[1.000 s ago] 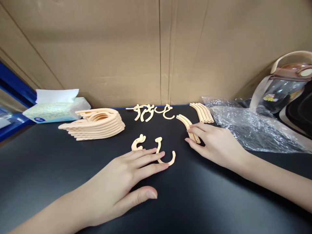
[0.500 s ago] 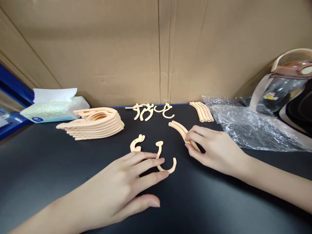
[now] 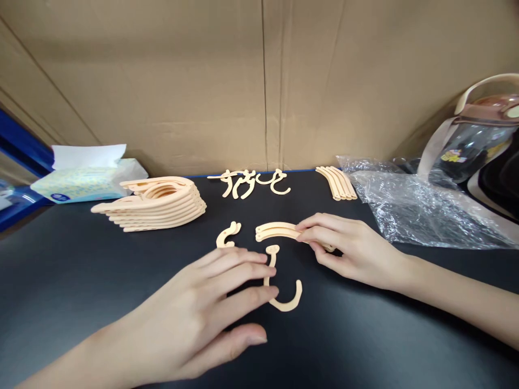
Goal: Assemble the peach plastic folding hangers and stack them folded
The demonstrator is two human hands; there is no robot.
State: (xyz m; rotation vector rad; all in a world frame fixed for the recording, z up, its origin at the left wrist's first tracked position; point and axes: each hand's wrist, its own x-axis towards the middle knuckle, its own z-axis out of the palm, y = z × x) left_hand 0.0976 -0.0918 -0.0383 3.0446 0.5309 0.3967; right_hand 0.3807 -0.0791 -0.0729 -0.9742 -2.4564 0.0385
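Note:
My left hand (image 3: pixel 211 308) lies palm down with its fingers stretched out. Its fingertips rest at the shank of a beige plastic hanger hook (image 3: pixel 286 308), whose curve faces me. Just beyond those fingers is a short curved beige piece (image 3: pixel 226 236), its near end close to the hand. Two curved beige hanger arms (image 3: pixel 276 228), side by side, are pinched by the fingers of my right hand (image 3: pixel 351 243). They point left, above the hook's flat head. The fingers hide part of their right ends.
A stack of beige folding hangers (image 3: pixel 178 208) stands at left, with a tissue pack (image 3: pixel 85 181) behind. More hooks and small pieces (image 3: pixel 247 183) lie along the back, near several hanger arms (image 3: pixel 335 183). Clear plastic wrap (image 3: pixel 405 210) and a water bottle (image 3: pixel 466 146) are at right.
My right hand has turned the two hanger arms from a slant to nearly level, bringing their free ends left. The hook has slid slightly right and toward me under my left fingertips.

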